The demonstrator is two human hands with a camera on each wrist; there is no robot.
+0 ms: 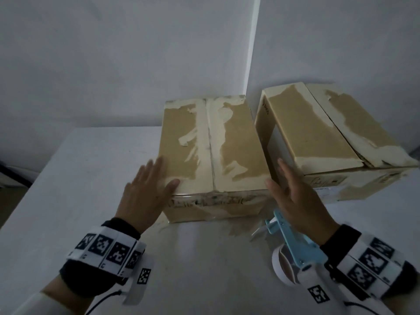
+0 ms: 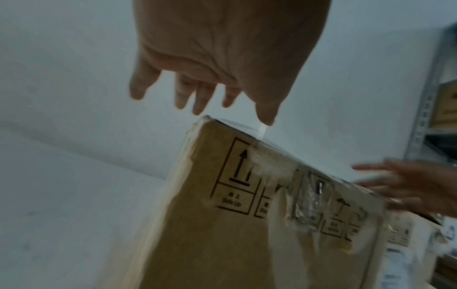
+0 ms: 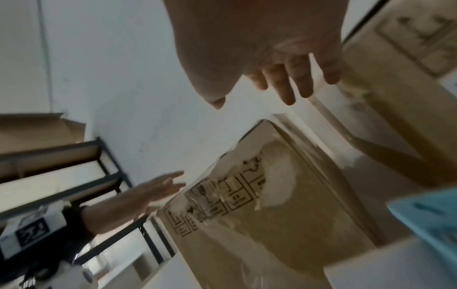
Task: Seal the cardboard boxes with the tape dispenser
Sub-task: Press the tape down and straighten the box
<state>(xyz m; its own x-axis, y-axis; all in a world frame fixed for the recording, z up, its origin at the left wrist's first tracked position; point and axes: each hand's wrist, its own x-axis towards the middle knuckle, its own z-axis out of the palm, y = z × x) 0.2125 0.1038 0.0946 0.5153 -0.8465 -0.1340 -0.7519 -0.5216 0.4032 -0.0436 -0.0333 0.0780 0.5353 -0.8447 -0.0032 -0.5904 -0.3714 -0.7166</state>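
Observation:
Two taped brown cardboard boxes stand on the white table [image 1: 79,178]. The middle box [image 1: 213,151] has its top flaps down and meeting at a centre seam. My left hand [image 1: 148,189] is open with spread fingers at its near left corner, thumb tip at the top edge. My right hand [image 1: 293,192] is open at the near right corner, in the gap beside the second box [image 1: 329,133]. A light blue tape dispenser [image 1: 293,242] with a white tape roll [image 1: 281,267] lies on the table under my right wrist; neither hand holds it.
The second box's top flaps sit slightly raised and uneven. A white wall stands behind the table. A dark metal shelf rack [image 3: 74,176] holding cardboard is off to the left, and a grey rack [image 2: 430,97] to the right.

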